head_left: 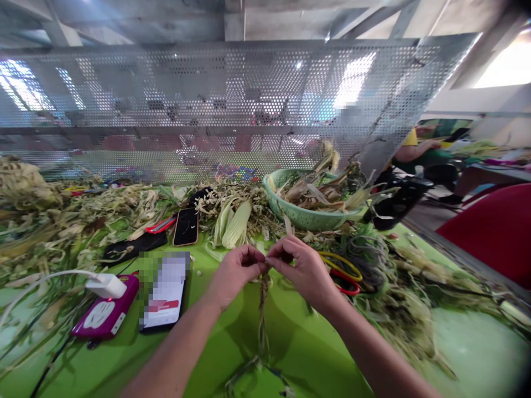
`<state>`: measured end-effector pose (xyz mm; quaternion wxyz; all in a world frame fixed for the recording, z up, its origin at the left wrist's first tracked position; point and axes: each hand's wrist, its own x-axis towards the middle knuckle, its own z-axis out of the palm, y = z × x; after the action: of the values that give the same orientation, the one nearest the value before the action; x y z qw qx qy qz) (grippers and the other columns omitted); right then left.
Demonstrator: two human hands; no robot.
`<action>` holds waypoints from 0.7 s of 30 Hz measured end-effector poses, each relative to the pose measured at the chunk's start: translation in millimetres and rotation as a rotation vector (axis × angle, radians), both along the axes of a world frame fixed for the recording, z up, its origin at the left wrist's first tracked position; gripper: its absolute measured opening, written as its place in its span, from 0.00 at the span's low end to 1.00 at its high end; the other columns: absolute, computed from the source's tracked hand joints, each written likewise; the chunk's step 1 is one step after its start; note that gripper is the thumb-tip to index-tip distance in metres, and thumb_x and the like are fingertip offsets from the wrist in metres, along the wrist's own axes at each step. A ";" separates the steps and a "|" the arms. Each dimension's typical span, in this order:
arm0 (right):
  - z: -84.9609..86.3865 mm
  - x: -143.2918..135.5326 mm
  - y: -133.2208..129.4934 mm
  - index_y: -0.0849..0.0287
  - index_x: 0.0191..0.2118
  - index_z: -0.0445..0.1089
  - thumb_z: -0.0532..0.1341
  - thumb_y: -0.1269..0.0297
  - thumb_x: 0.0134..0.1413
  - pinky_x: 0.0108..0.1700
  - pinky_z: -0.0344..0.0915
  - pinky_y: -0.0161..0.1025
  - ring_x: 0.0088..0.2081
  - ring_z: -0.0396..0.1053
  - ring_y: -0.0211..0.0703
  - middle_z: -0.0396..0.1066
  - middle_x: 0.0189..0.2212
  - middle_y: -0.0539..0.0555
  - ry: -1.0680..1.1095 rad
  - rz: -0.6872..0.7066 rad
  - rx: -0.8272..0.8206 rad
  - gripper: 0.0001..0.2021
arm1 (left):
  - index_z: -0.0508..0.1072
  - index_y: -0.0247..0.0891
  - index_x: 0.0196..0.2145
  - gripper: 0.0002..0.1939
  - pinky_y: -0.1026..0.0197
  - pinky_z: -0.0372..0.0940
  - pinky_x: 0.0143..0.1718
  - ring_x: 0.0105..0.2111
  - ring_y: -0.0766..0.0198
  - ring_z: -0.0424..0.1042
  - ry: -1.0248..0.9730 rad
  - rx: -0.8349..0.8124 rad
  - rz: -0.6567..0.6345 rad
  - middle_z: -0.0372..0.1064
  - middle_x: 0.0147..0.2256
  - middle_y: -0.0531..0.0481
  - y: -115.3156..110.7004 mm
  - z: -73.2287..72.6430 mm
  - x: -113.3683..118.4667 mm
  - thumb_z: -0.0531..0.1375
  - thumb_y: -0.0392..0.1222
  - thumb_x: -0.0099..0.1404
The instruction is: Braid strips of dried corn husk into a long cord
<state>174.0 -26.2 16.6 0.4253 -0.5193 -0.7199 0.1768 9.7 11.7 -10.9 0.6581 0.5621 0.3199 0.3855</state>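
Note:
Over the middle of the green table [307,354], my left hand [238,271] and my right hand [301,271] meet at the fingertips. Both pinch the top of a thin twisted strand of dried corn husk [261,315]. The strand runs down toward me and splits into several darker ends near the bottom edge. What lies exactly between the fingertips is hidden. Just beyond my hands lies a pale corn husk [238,224]. Close to my right hand are yellow and red loops [344,268], perhaps scissor handles.
A green plastic basket [286,211] of dry husks stands behind my right hand. Left are a lit phone [168,293], a dark phone [186,228], a red-handled tool [161,225] and a purple power strip [110,309]. A perforated metal screen [249,88] rises behind; a red chair [493,232] is right.

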 end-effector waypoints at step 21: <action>3.9 -2.1 -2.7 0.59 0.28 0.69 0.60 0.64 0.53 0.31 0.59 0.34 0.28 0.65 0.39 0.68 0.25 0.49 0.028 -0.055 -0.079 0.06 | 0.72 0.35 0.32 0.11 0.63 0.60 0.36 0.31 0.66 0.66 0.027 -0.019 0.105 0.69 0.29 0.51 2.6 -0.8 -0.1 0.66 0.42 0.51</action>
<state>171.8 -28.9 20.4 0.4189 -0.5529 -0.6918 0.2006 9.6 14.3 -11.8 0.6379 0.5436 0.3614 0.4088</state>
